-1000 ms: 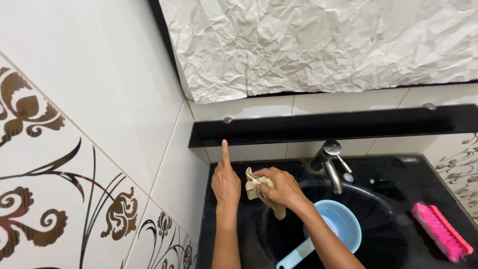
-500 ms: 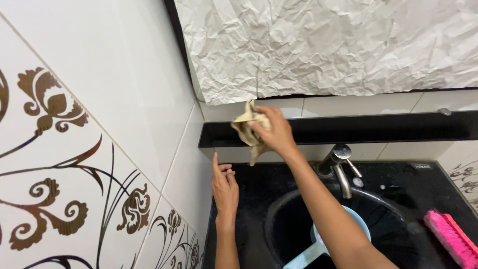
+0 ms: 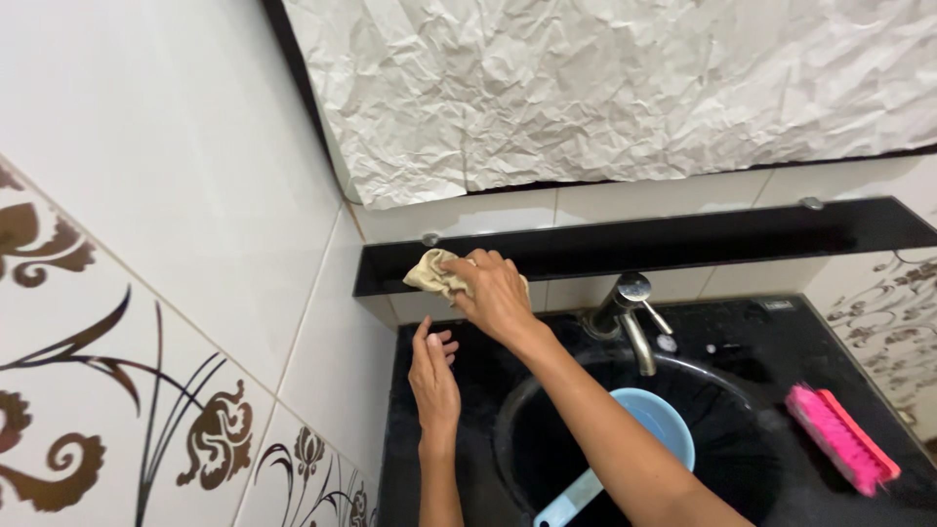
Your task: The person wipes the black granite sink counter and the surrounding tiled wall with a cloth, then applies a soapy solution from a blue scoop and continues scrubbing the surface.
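the beige cloth [image 3: 436, 274] lies bunched on the left end of the black shelf [image 3: 742, 232], pressed there under the right hand [image 3: 491, 293], whose fingers are curled over it and grasping it. the cloth pokes out to the left of that hand's fingertips, close to the corner where the shelf meets the side wall.

just below the right hand, the left hand [image 3: 433, 376] is released, fingers straight and pointing up, holding nothing; whether it touches the black table [image 3: 781, 332] beneath it is hard to tell. the two hands are near each other but apart.

to the right of the right hand stands a metal faucet [image 3: 629, 314], its spout leaning over the round black sink [image 3: 742, 420]. below the right forearm, inside the sink, sits a light blue dipper [image 3: 652, 427] with its handle pointing down and left. further right, well apart from both hands, a pink brush [image 3: 841, 438] lies on the table. above the shelf hangs crumpled white paper [image 3: 625, 88]. left of both hands is the tiled wall [image 3: 146, 322] with brown floral patterns.
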